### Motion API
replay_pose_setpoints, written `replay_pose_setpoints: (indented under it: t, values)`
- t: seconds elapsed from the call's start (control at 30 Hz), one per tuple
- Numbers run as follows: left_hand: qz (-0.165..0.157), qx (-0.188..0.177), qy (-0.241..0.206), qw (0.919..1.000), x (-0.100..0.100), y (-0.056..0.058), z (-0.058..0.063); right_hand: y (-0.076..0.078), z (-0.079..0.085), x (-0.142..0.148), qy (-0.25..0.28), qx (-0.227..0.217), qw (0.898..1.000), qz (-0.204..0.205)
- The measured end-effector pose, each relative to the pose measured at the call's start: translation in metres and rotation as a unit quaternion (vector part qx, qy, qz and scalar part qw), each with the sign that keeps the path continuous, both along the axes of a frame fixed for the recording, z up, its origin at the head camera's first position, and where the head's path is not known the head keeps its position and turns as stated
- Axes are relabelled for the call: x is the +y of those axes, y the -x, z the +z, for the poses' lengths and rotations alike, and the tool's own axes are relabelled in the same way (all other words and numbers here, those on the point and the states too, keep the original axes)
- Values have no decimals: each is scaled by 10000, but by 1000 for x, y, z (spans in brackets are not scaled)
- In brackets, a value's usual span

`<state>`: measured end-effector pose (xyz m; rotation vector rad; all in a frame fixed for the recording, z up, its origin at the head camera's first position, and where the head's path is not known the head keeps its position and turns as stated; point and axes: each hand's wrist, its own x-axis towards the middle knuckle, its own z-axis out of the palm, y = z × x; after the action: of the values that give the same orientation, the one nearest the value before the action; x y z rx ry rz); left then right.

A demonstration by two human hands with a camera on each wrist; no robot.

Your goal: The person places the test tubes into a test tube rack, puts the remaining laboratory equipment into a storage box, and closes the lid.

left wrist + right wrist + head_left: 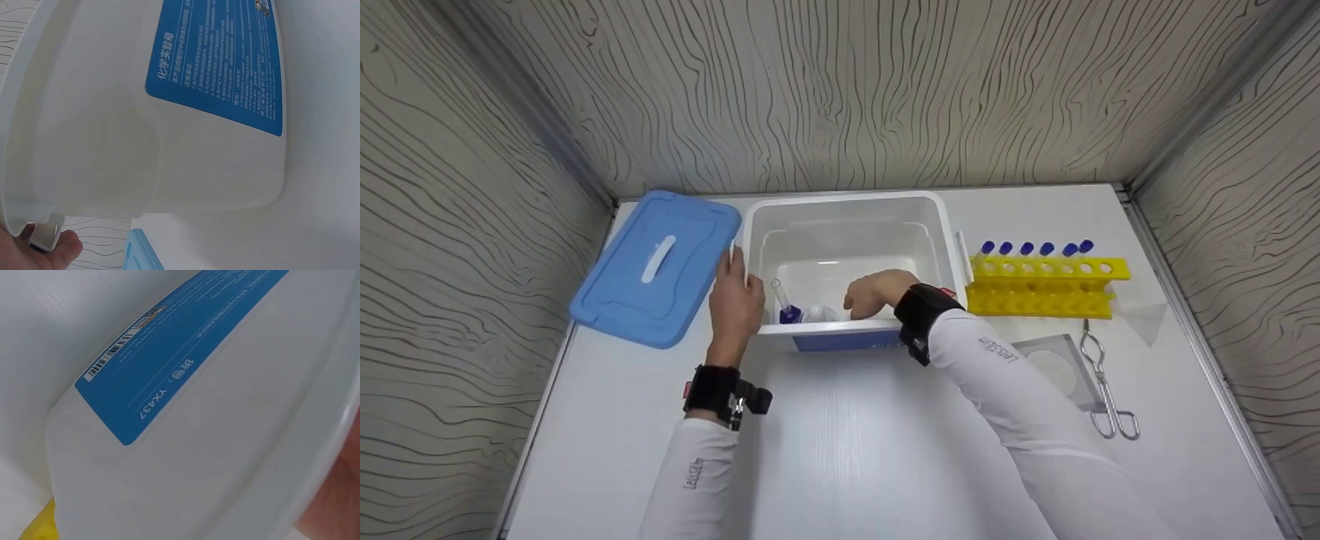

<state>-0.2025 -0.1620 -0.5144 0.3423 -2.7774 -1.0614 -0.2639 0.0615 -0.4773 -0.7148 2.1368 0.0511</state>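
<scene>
A white plastic box (840, 199) with a blue label (219, 62) stands lidless on the table. My left hand (735, 300) holds its left side, the fingers around a white handle piece (46, 235) at the rim. My right hand (877, 292) reaches over the front rim into the box with bent fingers; the fingertips are hidden, so I cannot tell whether anything is held. Inside the front left corner, a clear tube with a blue base (789, 313), like a measuring cylinder, leans beside clear rounded ware (819, 313).
Left lies a blue lid (622, 277) with a white handle. On the right stands a yellow test tube rack (1039, 304) with several blue-capped tubes (1027, 249). In front lie metal crucible tongs (1101, 371) and a grey square with a pale disc (1054, 369). A clear funnel-like piece (1146, 321) is nearby.
</scene>
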Motion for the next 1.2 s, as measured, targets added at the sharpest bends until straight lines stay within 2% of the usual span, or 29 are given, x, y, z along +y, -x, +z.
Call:
replay_pose_setpoints:
  t: [0.1,0.2,0.4,0.6,0.8,0.87,1.03,1.13,1.2]
  values:
    - [8,-19,18,10000,0,0,0,-1,2,3,321,149,9994,-53]
    - [-30,-32,12,10000,0,0,0,-1,5,7,846,532,9950,-52]
    - [-67,-2,32,10000,0,0,0,-5,20,24,1999,1283,9709,-303]
    - [-52,-56,51,10000,-1,0,0,-13,35,49,2873,1952,9350,-719]
    - [-56,-139,27,9999,0,-1,0,-24,46,82,3519,2424,8974,-1097]
    - [-76,-127,27,9999,0,-1,0,-30,49,96,3716,2606,8828,-1210]
    - [-66,-61,59,9999,-1,-1,0,-45,49,130,4245,3120,8373,-1464]
    - [-58,-54,78,9999,-1,-1,0,-54,46,152,4424,3367,8152,-1625]
    - [-61,-71,60,9999,-1,-1,-1,-59,44,166,4498,3464,8045,-1747]
